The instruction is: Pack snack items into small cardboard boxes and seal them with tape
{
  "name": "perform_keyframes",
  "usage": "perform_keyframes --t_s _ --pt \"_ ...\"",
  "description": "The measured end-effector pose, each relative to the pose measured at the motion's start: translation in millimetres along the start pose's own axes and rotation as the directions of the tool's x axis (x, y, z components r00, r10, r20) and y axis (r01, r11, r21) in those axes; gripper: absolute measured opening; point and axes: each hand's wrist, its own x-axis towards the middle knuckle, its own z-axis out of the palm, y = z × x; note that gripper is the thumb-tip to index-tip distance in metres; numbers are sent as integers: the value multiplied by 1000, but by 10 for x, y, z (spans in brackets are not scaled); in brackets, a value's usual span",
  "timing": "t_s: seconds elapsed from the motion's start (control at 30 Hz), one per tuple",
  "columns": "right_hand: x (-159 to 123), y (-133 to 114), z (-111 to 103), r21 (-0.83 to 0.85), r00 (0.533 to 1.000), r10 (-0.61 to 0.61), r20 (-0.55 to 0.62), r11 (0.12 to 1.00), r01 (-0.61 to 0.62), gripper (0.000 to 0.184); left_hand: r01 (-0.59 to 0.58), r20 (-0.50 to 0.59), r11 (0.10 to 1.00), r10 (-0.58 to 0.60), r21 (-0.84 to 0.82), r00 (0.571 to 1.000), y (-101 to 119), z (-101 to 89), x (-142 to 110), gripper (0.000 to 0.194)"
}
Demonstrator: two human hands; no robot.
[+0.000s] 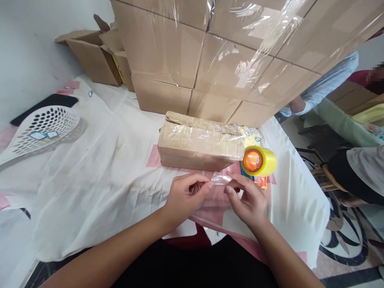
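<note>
My left hand (185, 194) and my right hand (247, 198) pinch the two ends of a short strip of clear tape (220, 179) stretched between them, just above the white cloth. Right behind the strip lies a small cardboard box (199, 142), long and flat, with clear tape over its top. A yellow tape dispenser with an orange core (258, 161) sits at the box's right end, close to my right hand.
A tall stack of shrink-wrapped cartons (228, 56) stands behind the small box. Open cartons (96, 54) sit at the back left. A white perforated plastic scoop (36, 130) lies at left on the white cloth (99, 180). Other people sit at right (357, 172).
</note>
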Motion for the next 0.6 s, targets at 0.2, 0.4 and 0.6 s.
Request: perform_keyframes --t_s 0.2,0.4,0.6 --pt "-15 -1 8 -26 995 100 -29 995 -100 26 -104 86 986 94 127 992 -95 31 -14 14" --pt "20 -13 0 -142 1000 19 -14 990 -21 10 -183 132 961 158 209 979 -143 29 -14 18" --pt "286 -183 -152 -319 980 -188 -62 935 159 20 -332 -48 913 352 237 935 -70 -33 35 25"
